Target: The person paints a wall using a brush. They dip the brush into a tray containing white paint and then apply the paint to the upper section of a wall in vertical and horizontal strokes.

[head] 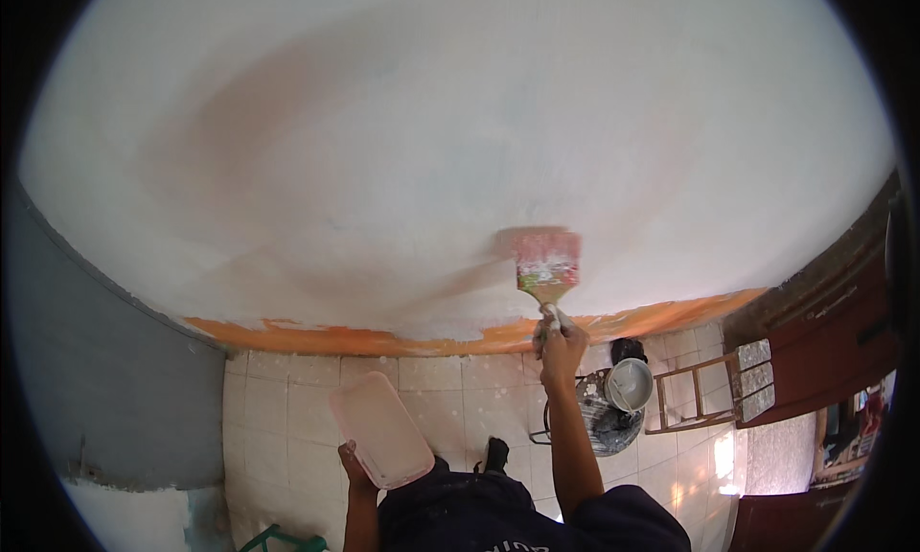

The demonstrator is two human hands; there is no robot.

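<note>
My right hand (564, 347) grips the handle of a wide flat paintbrush (548, 264), its bristles up against the white-painted wall (445, 164). Red, green and white paint marks the brush head. My left hand (356, 462) holds a pale pink rectangular plastic container (384, 430) by its near left edge. Whitish paint seems to cover the inside of the container. Along the foot of the wall runs an orange strip (374, 340) with an uneven upper edge. The brush is above this strip, right of the middle.
A bucket (630, 385) with light grey contents stands on a paint-splashed stool (611, 430) to the right. Beyond it is a wooden stepladder (697, 394). A grey wall (129, 379) bounds the left. Green furniture (284, 541) shows at the bottom left, and the tiled floor (431, 379) has paint spots.
</note>
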